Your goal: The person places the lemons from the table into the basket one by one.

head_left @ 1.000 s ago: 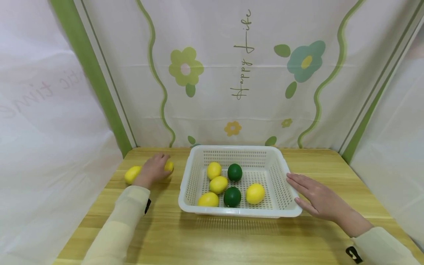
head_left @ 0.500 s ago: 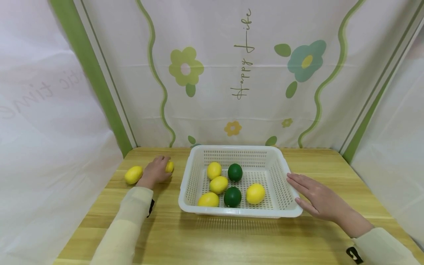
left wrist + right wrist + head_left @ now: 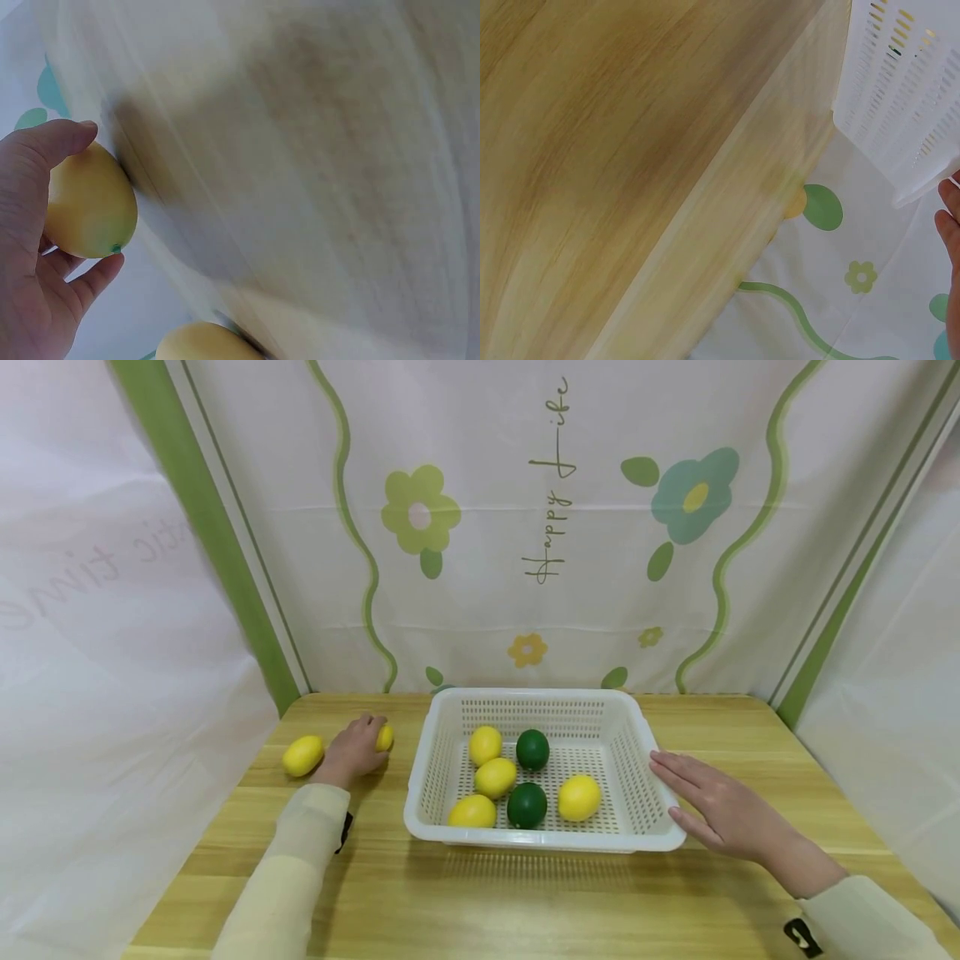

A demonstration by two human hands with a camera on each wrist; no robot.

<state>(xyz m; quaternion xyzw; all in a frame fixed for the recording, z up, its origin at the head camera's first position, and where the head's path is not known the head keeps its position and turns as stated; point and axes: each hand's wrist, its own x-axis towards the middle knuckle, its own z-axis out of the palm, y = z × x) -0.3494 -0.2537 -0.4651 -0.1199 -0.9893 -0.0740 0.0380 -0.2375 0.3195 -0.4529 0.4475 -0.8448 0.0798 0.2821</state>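
On the left of the table my left hand (image 3: pixel 351 752) holds a yellow lemon (image 3: pixel 386 738). In the left wrist view the thumb lies over one side of this lemon (image 3: pixel 94 202) and the fingers reach round the other. A second lemon (image 3: pixel 303 756) lies on the wood just left of that hand. At the centre stands a white perforated basket (image 3: pixel 540 841). Several lemons (image 3: pixel 578 798) and two dark green rounded fruits (image 3: pixel 527 806) are inside it. My right hand (image 3: pixel 727 810), fingers straight, rests against the basket's right rim.
The wooden table (image 3: pixel 525 910) extends in front of the basket and to both sides. A white curtain (image 3: pixel 480 568) printed with flowers closes off the back, and pale sheets (image 3: pixel 112 693) hang at the left and right.
My left hand has shifted slightly right and towards me, away from the second lemon, which shows more fully now. The right hand and the basket have stayed where they were.
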